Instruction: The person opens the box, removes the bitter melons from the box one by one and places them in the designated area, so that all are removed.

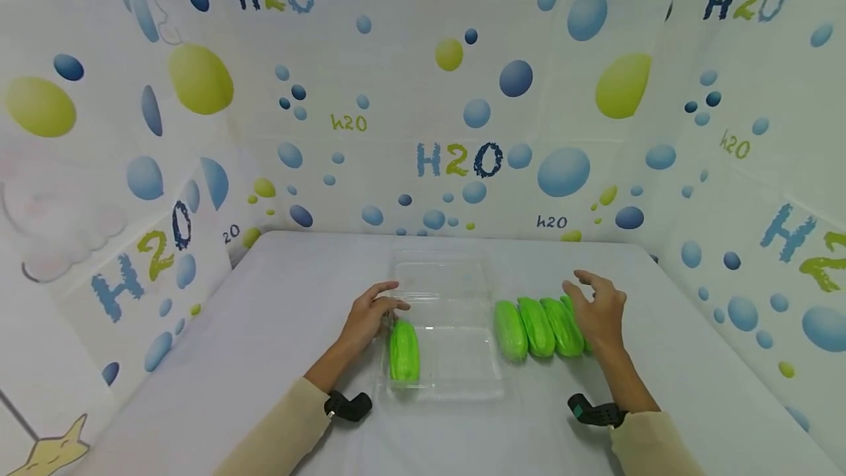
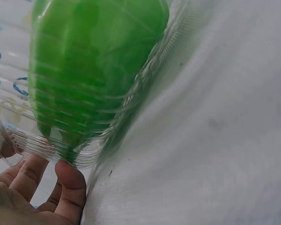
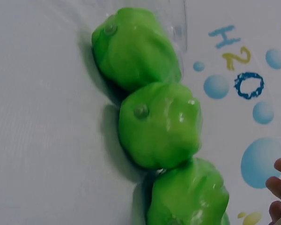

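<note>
A clear plastic clamshell box (image 1: pixel 463 380) lies with its lid (image 1: pixel 439 270) folded back. Along its left side sits one bright green cucumber (image 1: pixel 405 351), which shows through the ribbed wall in the left wrist view. My left hand (image 1: pixel 365 318) is at the box's back left corner, fingertips (image 2: pixel 69 176) against the plastic, thumb and forefinger stretched out over the rim. To the right of the box is a row of several similar cucumbers (image 1: pixel 537 327). Over the row's right end hovers my right hand (image 1: pixel 600 311), thumb and forefinger spread apart; it partly hides the last one.
A white cloth covers the table (image 1: pixel 277 344). Behind and beside it hang white sheets (image 1: pixel 396 79) with blue and green dots and H2O lettering. Black bands with cameras (image 1: pixel 348 406) are on both wrists.
</note>
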{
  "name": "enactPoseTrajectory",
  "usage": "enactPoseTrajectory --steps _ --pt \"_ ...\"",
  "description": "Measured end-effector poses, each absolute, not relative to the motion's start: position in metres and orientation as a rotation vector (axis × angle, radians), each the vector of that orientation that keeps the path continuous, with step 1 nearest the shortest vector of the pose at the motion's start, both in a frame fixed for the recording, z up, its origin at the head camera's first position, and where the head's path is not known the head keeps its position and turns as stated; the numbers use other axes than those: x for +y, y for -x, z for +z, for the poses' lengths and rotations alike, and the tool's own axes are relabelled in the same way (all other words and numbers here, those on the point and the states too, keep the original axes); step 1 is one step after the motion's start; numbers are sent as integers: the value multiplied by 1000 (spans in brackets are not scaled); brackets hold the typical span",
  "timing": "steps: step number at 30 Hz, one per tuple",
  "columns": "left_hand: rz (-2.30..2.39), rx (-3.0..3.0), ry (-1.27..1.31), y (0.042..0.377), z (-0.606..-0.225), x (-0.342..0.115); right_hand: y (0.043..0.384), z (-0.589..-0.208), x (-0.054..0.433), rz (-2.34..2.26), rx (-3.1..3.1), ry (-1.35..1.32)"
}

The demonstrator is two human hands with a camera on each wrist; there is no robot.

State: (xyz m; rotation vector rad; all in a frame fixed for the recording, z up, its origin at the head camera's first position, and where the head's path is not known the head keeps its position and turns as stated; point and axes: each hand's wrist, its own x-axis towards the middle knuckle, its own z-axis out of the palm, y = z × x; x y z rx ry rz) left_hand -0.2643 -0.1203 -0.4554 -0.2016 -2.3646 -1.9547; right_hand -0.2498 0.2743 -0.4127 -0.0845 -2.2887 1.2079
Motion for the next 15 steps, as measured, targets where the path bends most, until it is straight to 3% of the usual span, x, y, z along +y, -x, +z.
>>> enactPoseTrajectory --steps 15 --pt "-1988 -2341 190 263 -456 -119 251 -400 223 1179 -2377 -177"
